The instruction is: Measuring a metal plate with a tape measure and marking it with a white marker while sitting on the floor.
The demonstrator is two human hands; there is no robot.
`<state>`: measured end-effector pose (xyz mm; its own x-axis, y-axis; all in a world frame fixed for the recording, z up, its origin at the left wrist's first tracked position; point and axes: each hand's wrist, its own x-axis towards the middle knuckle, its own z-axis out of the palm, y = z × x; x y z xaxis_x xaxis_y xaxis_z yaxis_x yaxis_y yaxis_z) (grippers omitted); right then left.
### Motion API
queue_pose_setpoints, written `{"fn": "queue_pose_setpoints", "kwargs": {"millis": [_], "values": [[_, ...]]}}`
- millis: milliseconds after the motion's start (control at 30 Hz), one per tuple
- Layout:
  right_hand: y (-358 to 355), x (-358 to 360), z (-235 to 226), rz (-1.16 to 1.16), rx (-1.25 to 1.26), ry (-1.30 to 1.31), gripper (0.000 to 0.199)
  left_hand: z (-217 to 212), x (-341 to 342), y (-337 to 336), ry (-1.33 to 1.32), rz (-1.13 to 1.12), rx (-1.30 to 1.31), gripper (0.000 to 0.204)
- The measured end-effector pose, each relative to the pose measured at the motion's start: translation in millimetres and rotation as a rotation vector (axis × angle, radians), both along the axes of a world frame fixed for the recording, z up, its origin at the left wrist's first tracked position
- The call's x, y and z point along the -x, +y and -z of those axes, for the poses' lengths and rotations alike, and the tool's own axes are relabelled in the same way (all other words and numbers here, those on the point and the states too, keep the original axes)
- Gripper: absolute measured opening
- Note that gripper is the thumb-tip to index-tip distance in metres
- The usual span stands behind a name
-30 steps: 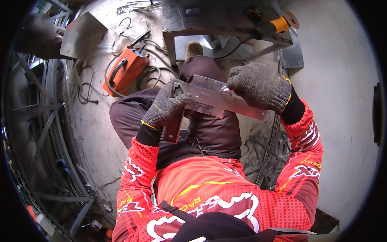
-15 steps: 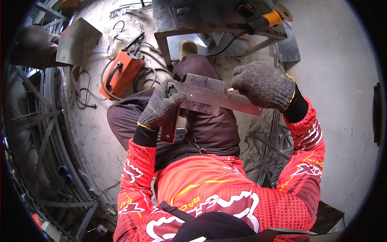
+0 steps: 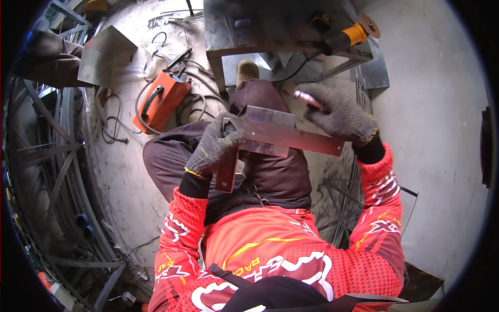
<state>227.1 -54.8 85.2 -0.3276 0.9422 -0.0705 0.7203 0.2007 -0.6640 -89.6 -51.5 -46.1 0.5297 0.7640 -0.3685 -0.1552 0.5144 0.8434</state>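
Note:
My gloved left hand [image 3: 214, 145] grips the corner of a metal try square [image 3: 306, 139], its fingers closed around where the blade meets the handle. The blade lies across a flat grey metal piece [image 3: 269, 115], which rests on my raised thigh and shows above and below the blade. My gloved right hand [image 3: 343, 115] is closed on a marker [image 3: 309, 99] with a white and red barrel. That hand is raised above the blade's right part, and the marker points up and left, apart from the metal.
Ahead stands a metal table [image 3: 249, 31] with a yellow and black angle grinder [image 3: 351, 36] on it. An orange welding machine [image 3: 162, 100] and loose cables lie on the floor. Far left, a person [image 3: 62, 62] is by a metal sheet [image 3: 106, 56]; steel frames [image 3: 62, 171] line that side.
My right hand has lifted the marker off the blade's upper edge and turned it up and left. The square still lies across the metal piece in about the same position.

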Motion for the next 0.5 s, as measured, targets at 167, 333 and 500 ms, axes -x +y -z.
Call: {"fn": "queue_pose_setpoints", "kwargs": {"millis": [167, 333, 500], "values": [[-7.7, 3.5, 51.5, 0.132, 0.408, 0.371, 0.030, -4.4, -3.3, -2.7, -0.023, -0.032, 0.087, 0.028], [-5.1, 1.6, 55.6, 0.217, 0.493, 0.479, 0.027, -7.5, -6.2, 1.0, -0.038, -0.043, 0.098, 0.030], [11.4, 0.8, 52.4, 0.168, 0.527, 0.411, 0.023, 2.4, -5.8, 0.6, 0.019, -0.058, 0.011, 0.033]]}}
